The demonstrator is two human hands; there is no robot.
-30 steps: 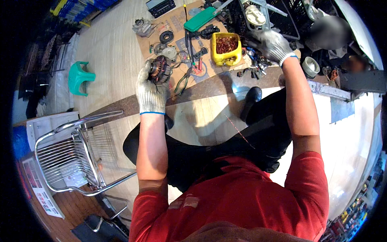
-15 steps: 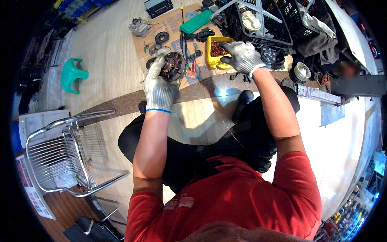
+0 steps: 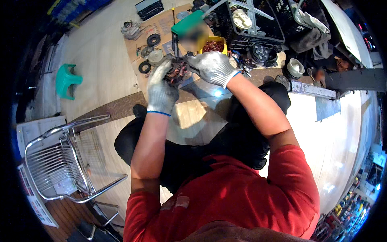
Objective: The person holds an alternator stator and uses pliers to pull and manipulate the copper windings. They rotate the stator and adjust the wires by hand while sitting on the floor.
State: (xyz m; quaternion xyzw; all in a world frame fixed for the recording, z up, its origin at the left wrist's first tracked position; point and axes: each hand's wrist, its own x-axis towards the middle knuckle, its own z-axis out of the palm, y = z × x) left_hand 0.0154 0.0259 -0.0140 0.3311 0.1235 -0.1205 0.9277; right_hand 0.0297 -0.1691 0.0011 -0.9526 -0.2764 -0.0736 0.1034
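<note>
1. Clasping a copper-wound motor core (image 3: 176,74) in the gloved left hand (image 3: 161,86), with thumb and fingers wrapped closely round its left side.
2. Holding the core up off the surface, between both hands, over the near part of a cardboard sheet (image 3: 164,22).
3. Reaching in from the right with the gloved right hand (image 3: 213,67), back turned upward, fingertips at the right edge of the core.
4. Unable to tell, given dark and blurred fingertips, between pinching something narrow and merely touching the core.
5. Set just beyond the right hand and partly hidden by it: a yellow container (image 3: 225,46), open at the top and holding reddish copper wire scraps (image 3: 212,46).
6. Lying beyond the core: a flat green plastic piece (image 3: 183,25), blurred over at its near right corner.
7. Resting near the left hand: a pale round cover (image 3: 155,57) and two black rings, with a metal motor housing (image 3: 131,30) farther left.
8. Standing farther right: a black plastic crate (image 3: 278,32), with a white blower wheel (image 3: 295,67) on the near side.
9. Placed well apart on the left: a green plastic stool (image 3: 66,80) and, nearer, a chrome chair (image 3: 50,167).
</note>
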